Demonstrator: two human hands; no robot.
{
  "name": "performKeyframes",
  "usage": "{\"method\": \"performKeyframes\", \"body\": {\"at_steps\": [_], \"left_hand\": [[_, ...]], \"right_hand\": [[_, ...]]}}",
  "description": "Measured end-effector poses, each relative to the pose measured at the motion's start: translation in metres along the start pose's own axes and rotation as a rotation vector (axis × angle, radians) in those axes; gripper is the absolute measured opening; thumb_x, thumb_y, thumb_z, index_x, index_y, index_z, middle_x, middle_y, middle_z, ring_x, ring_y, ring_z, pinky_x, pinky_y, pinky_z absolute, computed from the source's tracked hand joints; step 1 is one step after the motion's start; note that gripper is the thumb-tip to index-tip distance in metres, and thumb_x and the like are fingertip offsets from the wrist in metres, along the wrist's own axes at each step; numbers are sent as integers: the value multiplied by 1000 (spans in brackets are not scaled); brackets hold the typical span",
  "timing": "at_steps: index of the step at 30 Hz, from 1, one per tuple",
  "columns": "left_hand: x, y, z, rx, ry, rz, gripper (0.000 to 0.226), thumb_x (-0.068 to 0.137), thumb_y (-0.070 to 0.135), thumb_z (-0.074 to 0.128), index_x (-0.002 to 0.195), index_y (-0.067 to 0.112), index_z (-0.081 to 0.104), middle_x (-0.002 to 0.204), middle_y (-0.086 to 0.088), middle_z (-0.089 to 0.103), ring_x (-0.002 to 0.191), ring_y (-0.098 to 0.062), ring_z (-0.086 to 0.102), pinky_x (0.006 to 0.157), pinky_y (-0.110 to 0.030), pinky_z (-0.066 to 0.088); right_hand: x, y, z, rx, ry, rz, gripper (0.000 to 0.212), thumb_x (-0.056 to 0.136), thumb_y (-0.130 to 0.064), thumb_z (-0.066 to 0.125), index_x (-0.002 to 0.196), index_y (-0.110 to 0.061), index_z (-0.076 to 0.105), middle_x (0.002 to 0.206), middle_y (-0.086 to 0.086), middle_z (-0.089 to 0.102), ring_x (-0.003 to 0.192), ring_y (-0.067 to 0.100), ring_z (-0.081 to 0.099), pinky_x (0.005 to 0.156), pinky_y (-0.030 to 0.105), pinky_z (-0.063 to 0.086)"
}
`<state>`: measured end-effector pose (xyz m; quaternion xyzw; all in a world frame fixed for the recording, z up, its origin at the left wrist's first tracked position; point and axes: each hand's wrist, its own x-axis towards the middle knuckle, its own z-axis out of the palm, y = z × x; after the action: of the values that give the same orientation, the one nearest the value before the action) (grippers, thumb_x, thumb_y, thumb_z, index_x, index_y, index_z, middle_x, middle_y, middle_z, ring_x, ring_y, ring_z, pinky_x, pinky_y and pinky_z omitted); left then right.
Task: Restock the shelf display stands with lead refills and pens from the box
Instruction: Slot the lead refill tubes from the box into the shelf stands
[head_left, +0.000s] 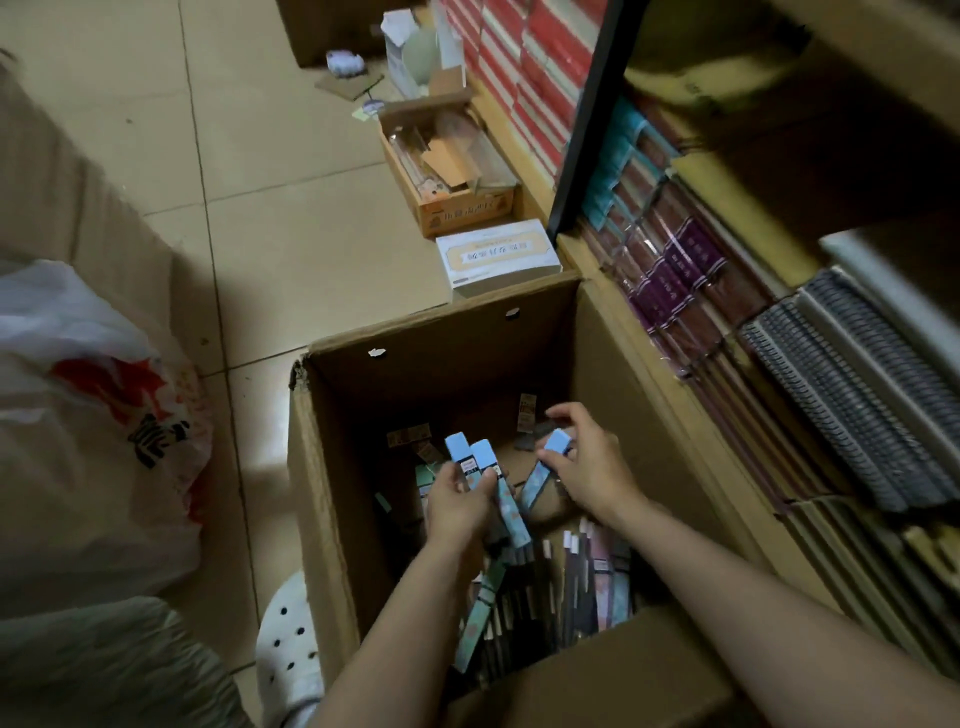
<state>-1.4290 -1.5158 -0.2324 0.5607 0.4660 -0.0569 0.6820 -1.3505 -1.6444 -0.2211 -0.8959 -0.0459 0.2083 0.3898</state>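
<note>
**Gathering blue packs out of the carton**

While both hands are down inside the big cardboard box, the step in hand looks like collecting a batch of the slim blue-capped packs before carrying them to the shelf just to its right. To do it well, I would stack the packs with caps all facing one way, keep the bundle small enough for one hand, and check the printed bands so lead refills and pens are not mixed; the print is too small to tell which these are.

Going from largest to smallest: one open box on the floor, with one heap of long dark packs lying at its near end, too many and too overlapped to count. The left hand has its fingers curled round two blue-capped packs, held side by side with caps up. The right hand pinches one more blue pack between thumb and fingers, tilted, just apart from the other two. That makes three blue packs in hand. A few small loose labels lie on the box floor.
</note>
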Motion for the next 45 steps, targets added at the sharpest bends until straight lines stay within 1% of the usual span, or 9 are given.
{"method": "performKeyframes", "body": {"at_steps": [3,8,11,19,26,29,33,38,45], "left_hand": [[-22,40,2,106,-192,107,15,94,13,61,108,15,56,100,-8,66,83,-21,67,60,-35,55],[-63,116,10,242,-481,256,30,90,9,65,119,14,57,111,-11,66,98,-23,66,82,-43,57],[-88,159,18,382,-603,422,38,87,12,70,121,18,56,109,-6,67,93,-15,67,72,-34,57],[-145,212,41,408,-866,724,73,84,10,71,137,43,34,117,-9,64,92,-20,72,67,-38,61],[-182,233,82,298,-1057,721,56,87,10,68,127,41,43,97,-11,70,87,-26,73,63,-38,59],[-193,241,98,210,-1158,675,55,87,8,65,127,40,44,102,-14,70,91,-31,72,66,-43,59],[-202,247,116,179,-1169,673,59,86,7,64,131,38,42,105,-20,69,95,-32,71,75,-54,58],[-204,256,133,139,-1162,676,49,87,3,62,118,40,49,105,-23,68,93,-33,71,79,-59,56],[-200,259,151,129,-1185,683,50,88,2,62,108,46,50,90,-12,71,84,-26,73,65,-43,61]], "right_hand": [[-18,-32,-46,-40,0,-73,39,84,-16,75,119,-21,58,103,5,69,93,20,67,84,41,57],[-64,-87,-125,-178,240,-257,27,85,-25,74,111,-20,68,98,-9,66,89,5,63,70,12,49],[-96,-115,-167,-148,312,-256,24,83,-24,76,106,-19,71,93,-6,70,81,6,67,74,30,59],[-173,-147,-242,-166,480,-296,27,78,-28,81,102,-26,69,84,-10,70,66,0,68,59,20,57],[-202,-157,-293,-243,621,-301,29,87,-21,72,115,-25,69,103,-4,73,87,8,71,82,33,58],[-210,-167,-313,-281,666,-288,28,89,-16,69,117,-21,67,100,-4,72,82,9,71,81,37,59],[-222,-178,-347,-414,808,-269,19,87,-25,72,105,-26,68,86,-17,67,75,-5,63,71,21,54],[-226,-191,-392,-489,984,-207,17,83,-25,76,98,-26,70,92,-7,70,80,4,64,73,21,49],[-201,-197,-413,-673,987,-126,26,82,-28,77,104,-18,71,92,-1,70,80,10,64,68,21,50]]}}
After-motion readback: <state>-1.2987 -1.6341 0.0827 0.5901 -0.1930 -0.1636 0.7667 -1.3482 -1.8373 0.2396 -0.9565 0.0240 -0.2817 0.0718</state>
